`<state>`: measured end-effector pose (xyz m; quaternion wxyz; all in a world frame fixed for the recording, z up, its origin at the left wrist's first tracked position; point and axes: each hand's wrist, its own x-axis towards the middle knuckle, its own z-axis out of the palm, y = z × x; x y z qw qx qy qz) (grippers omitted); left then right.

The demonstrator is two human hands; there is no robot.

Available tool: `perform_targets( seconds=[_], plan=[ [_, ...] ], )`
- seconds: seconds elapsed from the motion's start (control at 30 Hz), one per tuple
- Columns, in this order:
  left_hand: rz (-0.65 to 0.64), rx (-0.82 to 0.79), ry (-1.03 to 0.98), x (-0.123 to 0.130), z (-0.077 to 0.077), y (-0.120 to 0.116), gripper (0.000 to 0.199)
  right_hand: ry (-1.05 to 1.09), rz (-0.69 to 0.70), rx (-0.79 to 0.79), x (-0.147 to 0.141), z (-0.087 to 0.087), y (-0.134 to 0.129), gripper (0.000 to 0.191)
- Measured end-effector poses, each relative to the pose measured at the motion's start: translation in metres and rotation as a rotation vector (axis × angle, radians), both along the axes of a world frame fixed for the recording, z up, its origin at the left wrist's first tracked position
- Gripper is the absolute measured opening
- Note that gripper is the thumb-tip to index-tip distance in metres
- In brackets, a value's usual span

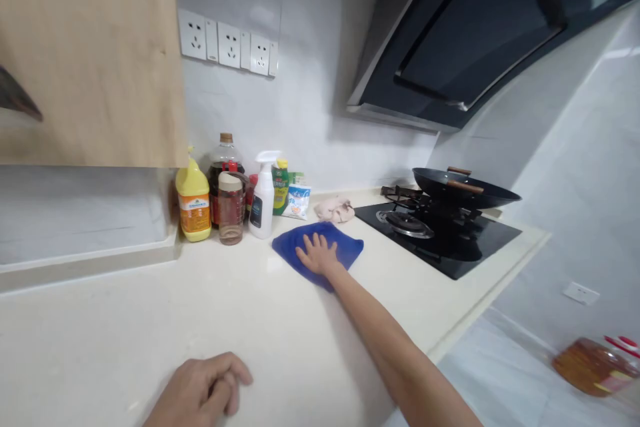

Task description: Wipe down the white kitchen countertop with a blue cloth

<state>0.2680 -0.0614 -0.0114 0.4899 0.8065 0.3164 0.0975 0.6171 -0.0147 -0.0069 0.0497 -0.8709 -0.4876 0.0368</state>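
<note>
My right hand (319, 255) lies with its fingers spread on a blue cloth (295, 248), pressing it flat against the pale countertop (150, 320). The cloth is beside a white spray bottle (263, 197) and left of the black stove (450, 240). Near the bottom of the view, my left hand (203, 390) is over the counter with its fingers curled inward and nothing visible in them.
A yellow pump bottle (194, 203), a glass jar (231, 210), a green bottle (281, 187) and a crumpled light cloth (335, 209) line the wall. A wok (465, 187) sits on the stove under a dark hood (475, 33). A wooden cabinet (90, 53) hangs upper left.
</note>
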Motion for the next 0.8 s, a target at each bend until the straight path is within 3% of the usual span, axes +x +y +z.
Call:
perform_targets(
  seconds=[0.13,0.3,0.5,0.57,0.7,0.8],
  plan=[
    [-0.039,0.090,-0.059,-0.004,0.002,-0.001,0.031,-0.016,0.155,0.002,-0.040,0.004,-0.037,0.068],
    [-0.079,0.338,-0.181,-0.009,0.010,-0.006,0.034,-0.021,0.314,0.000,-0.099,0.007,-0.083,0.068],
    [0.088,0.776,-0.389,-0.017,0.015,-0.015,0.033,-0.018,0.486,0.046,-0.172,0.003,-0.131,0.068],
    [0.072,0.860,-0.423,-0.018,0.014,-0.014,0.033,-0.014,0.552,0.083,-0.192,0.001,-0.147,0.068],
    [0.001,0.847,-0.397,-0.022,0.011,-0.007,0.033,0.019,0.624,0.136,-0.222,0.003,-0.174,0.071],
    [-0.003,0.755,-0.376,-0.027,0.009,0.000,0.035,0.013,0.580,0.199,-0.237,0.002,-0.195,0.067]
  ],
)
